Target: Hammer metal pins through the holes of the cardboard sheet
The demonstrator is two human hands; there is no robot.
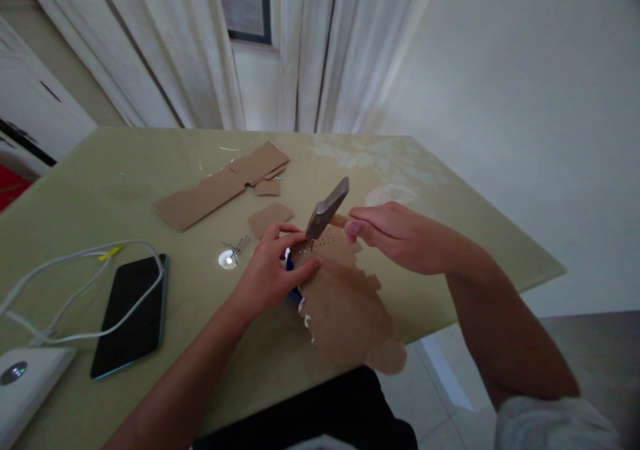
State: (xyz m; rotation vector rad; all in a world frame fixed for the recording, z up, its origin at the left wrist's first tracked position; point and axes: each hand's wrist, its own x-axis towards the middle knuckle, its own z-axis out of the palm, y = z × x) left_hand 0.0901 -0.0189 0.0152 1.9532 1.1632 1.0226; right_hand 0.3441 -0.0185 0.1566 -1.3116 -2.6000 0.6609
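Cardboard [345, 303], a torn brown sheet, lies at the near edge of the table [450, 250] and hangs a little over it. We see our left hand [273, 270] pressing flat on its upper left part, fingers spread narrow, perhaps pinching a small nail we cannot see clearly. Our right hand [395, 233] is closed around the wooden handle of a hammer [327, 209], whose metal head stands just above a dotted area of the sheet. A small round lid [227, 259] holds nothing we can tell; loose nails [239, 245] lie beside it. Further left, a phone [133, 313] and white cable [75, 263] take room; the right side has open surface.
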